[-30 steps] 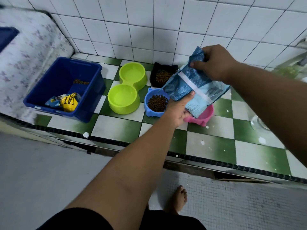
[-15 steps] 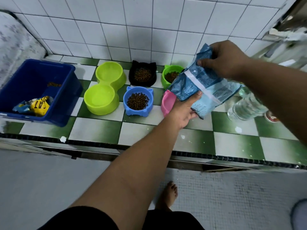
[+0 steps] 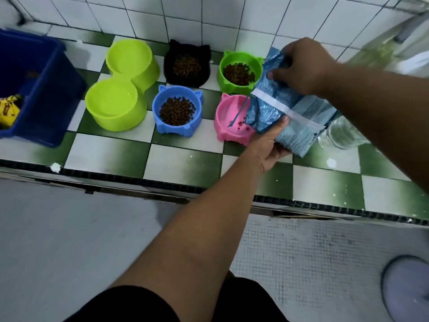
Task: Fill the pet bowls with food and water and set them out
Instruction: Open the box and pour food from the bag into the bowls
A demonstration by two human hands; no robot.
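A blue pet-food bag (image 3: 282, 108) is tilted with its open mouth over the pink bowl (image 3: 228, 123), which holds a few kibbles. My right hand (image 3: 304, 66) grips the bag's upper end. My left hand (image 3: 270, 142) holds the bag from below, near its mouth. The blue bowl (image 3: 177, 111), the black bowl (image 3: 186, 66) and the green bowl (image 3: 239, 72) each hold brown kibble. A lime double bowl (image 3: 121, 87) stands left of them with nothing visible in it.
All stand on a green-and-white checkered tile ledge (image 3: 183, 159) against a white tiled wall. A dark blue bin (image 3: 44, 87) with a yellow packet (image 3: 8, 110) sits at the left. A clear water bottle (image 3: 341, 133) lies behind the bag at right.
The view has shifted right and closer. The bag has tipped further over the pink bowl and a few kibbles now lie in it. Both hands keep their hold.
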